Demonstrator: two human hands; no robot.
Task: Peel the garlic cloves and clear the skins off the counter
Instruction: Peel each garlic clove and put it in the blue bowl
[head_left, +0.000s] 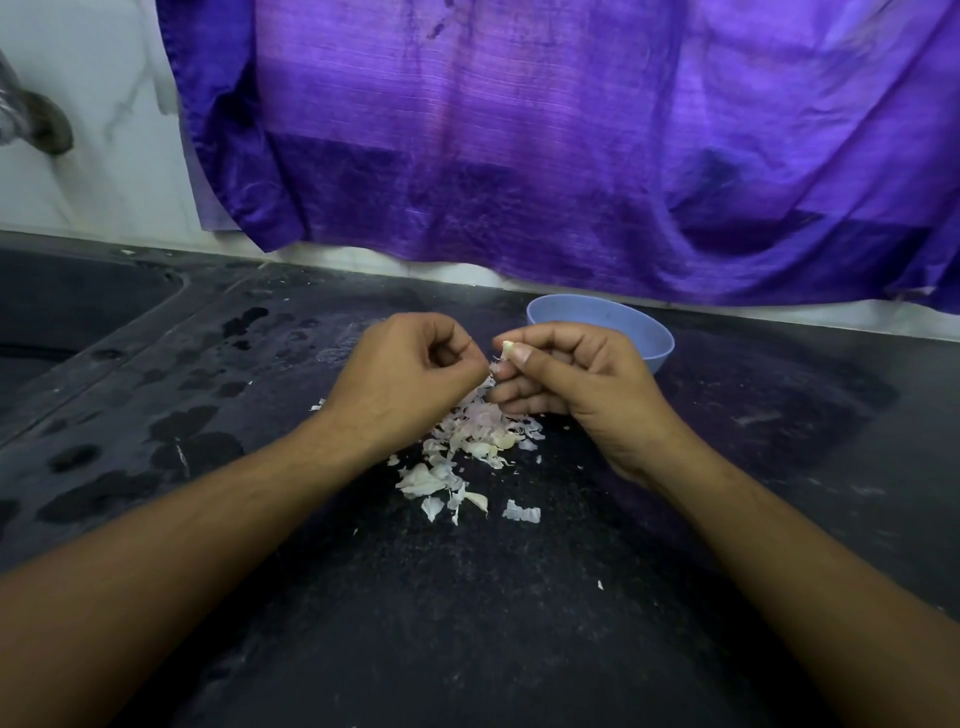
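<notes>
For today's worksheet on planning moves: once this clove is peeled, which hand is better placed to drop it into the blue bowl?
The right hand, probably: it pinches the garlic clove, and the blue bowl sits just behind it.

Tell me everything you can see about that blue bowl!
The blue bowl is round, plain and pale blue, and looks like plastic. It stands upright on the dark counter, close to the wall, just below the hanging purple cloth. The right hand, which pinches a garlic clove, hides its front left part, so whether they touch cannot be told. Inside, only the wall shows; the bottom is hidden.
</notes>
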